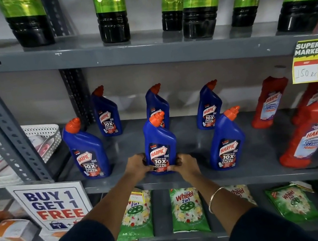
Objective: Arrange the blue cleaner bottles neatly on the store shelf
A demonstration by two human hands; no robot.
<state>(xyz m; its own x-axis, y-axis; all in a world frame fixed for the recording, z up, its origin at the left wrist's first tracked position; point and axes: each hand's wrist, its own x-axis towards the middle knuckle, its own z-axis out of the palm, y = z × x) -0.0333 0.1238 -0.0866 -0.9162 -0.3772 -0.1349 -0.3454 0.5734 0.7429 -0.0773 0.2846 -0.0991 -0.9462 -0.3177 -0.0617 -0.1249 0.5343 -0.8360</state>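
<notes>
Both hands, left hand (137,164) and right hand (184,165), clamp the front-middle blue bottle (159,143) at its base on the shelf (195,141) (front edge); next, probably square it with the neighbours either side.

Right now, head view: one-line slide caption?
Both hands, left hand and right hand, grip the front-middle blue bottle on the shelf.

The blue cleaner bottles (158,141) are glossy plastic with shiny printed labels. The shelf (187,134) is smooth grey painted metal.
</notes>
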